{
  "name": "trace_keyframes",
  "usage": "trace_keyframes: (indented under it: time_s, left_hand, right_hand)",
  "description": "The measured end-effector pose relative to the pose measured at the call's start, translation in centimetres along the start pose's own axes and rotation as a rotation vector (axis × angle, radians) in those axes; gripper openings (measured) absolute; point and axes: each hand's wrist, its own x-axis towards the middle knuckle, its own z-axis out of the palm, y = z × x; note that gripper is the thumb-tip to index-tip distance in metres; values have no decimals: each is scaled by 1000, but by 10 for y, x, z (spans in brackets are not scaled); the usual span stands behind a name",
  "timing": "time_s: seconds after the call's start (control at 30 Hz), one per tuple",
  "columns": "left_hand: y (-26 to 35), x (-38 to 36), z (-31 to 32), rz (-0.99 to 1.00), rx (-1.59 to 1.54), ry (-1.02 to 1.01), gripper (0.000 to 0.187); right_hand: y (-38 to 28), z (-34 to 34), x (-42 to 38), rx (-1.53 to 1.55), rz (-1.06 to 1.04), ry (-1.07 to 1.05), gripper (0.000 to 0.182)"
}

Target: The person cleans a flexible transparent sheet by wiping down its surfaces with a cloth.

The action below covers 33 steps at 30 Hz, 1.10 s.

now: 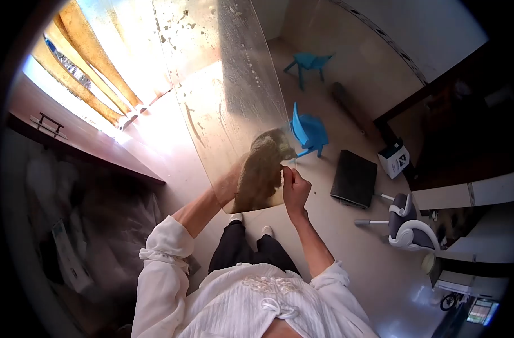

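A large clear sheet [212,112], streaked and speckled, is held up in front of my body. A greenish-brown mass [260,172] shows at its lower end; I cannot tell whether it lies on the sheet or behind it. My right hand [296,190] is closed at the sheet's lower right edge, thumb and fingers together. On the other side, my left forearm passes behind the sheet, and part of my left hand [230,185] shows through it. The mass hides the fingers of that hand.
Two blue chairs [310,132] stand beyond the sheet. Right of my feet are a dark flat box [354,178], a white box [394,159] and a white-and-grey seat-like item [409,228]. Yellow curtains [91,50] hang at the bright upper left, above a cabinet [99,143].
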Motion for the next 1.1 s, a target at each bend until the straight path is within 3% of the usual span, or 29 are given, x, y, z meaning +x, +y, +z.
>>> trace_keyframes:
  time_s: [0.07,0.13,0.23,0.3,0.4,0.47,0.5,0.53,0.57,0.63,0.67,0.7,0.77,1.0,1.1]
  left_hand:
    - [-11,-24,61,-94,-51,253,40]
    - [-52,-25,34,6,30,201,40]
    - [-64,-34,65,184,654,382,28]
    - [-99,-41,46,93,-109,506,21]
    - [-133,-61,68,200,-319,520,35]
    - [-114,-67,96,192,-271,519,41]
    - [-107,-65,99,203,-227,623,49]
    - [-98,-59,82,170,-252,462,58]
    - [-79,-55,75,225,-143,480,64]
    - [-50,-46,98,368,664,623,41]
    - [-54,-41,99,370,670,619,41]
    - [-62,-37,100,453,936,626,42]
    - [-67,-47,98,289,83,542,47]
    - [-135,-117,101,339,-313,358,47]
    - [-143,-134,124,349,-167,530,42]
  right_hand:
    - [2,-4,-5,100,2,3,37]
    - [6,0,-4,44,-7,4,40]
    - [2,3,1,117,6,-19,43]
    - [4,4,6,134,24,-53,44]
    - [7,3,9,160,19,-117,46]
    - [3,2,7,198,-25,-117,48]
    - [-3,-3,6,246,-8,-141,48]
    - [-10,-9,5,292,5,-169,48]
    - [-16,-15,2,290,-6,-165,47]
    - [-23,-20,2,310,-8,-140,47]
    - [-23,-22,6,313,-11,-133,47]
    - [-21,-24,9,326,-22,-117,47]
    - [-17,-28,17,278,-62,-84,48]
    - [16,-9,9,98,-142,-103,48]
    - [10,-1,2,157,-101,-135,48]
